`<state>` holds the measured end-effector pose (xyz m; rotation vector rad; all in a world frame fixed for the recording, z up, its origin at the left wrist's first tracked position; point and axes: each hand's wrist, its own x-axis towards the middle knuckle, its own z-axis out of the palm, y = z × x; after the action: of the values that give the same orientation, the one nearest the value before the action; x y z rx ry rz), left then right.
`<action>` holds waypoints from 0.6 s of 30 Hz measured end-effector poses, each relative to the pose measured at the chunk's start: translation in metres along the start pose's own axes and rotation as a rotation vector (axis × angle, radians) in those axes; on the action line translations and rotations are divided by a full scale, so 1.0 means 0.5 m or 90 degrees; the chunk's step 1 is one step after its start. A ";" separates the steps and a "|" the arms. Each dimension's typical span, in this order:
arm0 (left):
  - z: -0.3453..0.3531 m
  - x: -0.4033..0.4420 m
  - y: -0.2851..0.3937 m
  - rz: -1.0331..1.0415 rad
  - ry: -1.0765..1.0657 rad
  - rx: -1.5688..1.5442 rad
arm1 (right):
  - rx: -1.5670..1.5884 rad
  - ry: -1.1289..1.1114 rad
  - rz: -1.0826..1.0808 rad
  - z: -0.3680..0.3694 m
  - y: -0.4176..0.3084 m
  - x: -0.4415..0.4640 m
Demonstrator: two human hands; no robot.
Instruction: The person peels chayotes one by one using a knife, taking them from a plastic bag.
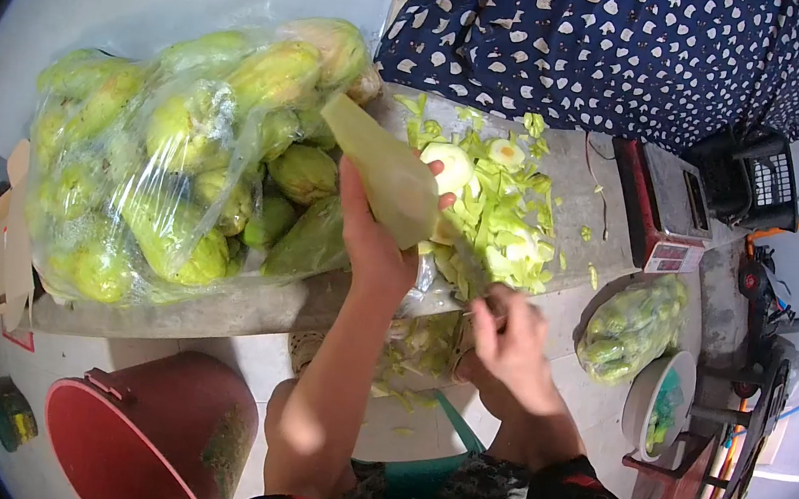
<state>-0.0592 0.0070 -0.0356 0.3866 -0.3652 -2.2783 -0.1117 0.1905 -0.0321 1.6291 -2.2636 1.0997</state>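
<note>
A peeled pale green fruit [384,172] lies in my left hand [375,241], its narrow end pointing up and left, with my fingers wrapped round its far side. My right hand [512,340] is closed on the handle of a knife [465,253], whose blurred blade reaches toward the lower end of the fruit. Beyond the blade, green peelings [513,229] and round cut pieces [448,167] are heaped on the grey bench [581,213]. To the left of my left hand, unpeeled green fruits [182,135] fill a clear plastic bag.
A red scale [662,208] stands at the bench's right end, near a black basket [767,182]. On the floor are a red bucket [154,429], a bag of green produce [634,326] and a white tub [659,405]. Patterned dark cloth [607,50] hangs behind the bench.
</note>
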 end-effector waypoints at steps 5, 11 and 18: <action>-0.019 -0.001 -0.008 0.148 -0.032 -0.006 | -0.009 -0.045 -0.079 0.036 -0.020 -0.025; -0.024 0.002 -0.010 0.202 -0.058 -0.024 | -0.041 -0.077 -0.079 0.047 -0.033 -0.034; -0.026 -0.002 -0.014 0.196 -0.047 0.007 | -0.050 -0.078 -0.083 0.048 -0.036 -0.026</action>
<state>-0.0582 0.0105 -0.0502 0.2342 -0.4419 -1.9932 -0.0841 0.1827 -0.0472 1.8291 -2.2042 0.8933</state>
